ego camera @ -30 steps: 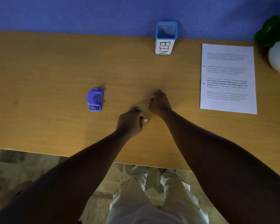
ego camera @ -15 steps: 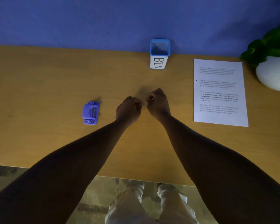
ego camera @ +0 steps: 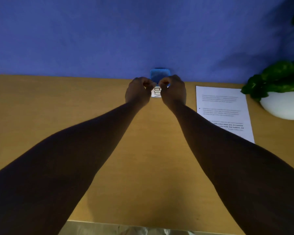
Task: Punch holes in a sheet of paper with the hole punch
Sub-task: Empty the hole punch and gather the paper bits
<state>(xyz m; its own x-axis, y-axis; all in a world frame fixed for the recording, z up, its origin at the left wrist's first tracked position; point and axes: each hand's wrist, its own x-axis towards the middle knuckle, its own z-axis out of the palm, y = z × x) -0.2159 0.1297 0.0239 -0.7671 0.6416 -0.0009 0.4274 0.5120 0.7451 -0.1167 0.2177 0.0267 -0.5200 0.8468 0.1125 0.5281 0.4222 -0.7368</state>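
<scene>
Both my hands are stretched out to the far edge of the table. My left hand and my right hand hover side by side over the front rim of the small blue bin labelled "BIN". On each hand the fingers are curled with the tips pinched together, and I see nothing between them. The printed sheet of paper lies flat at the right, its near corner hidden by my right forearm. The hole punch is out of sight, probably behind my left forearm.
A white pot with a green plant stands at the far right, next to the paper. The wooden table ends at a blue wall just behind the bin. The table's near edge shows at the bottom.
Both hands have moved forward from the middle of the table up to the bin, still curled. The view has tilted up, and the hole punch has dropped out of sight.
</scene>
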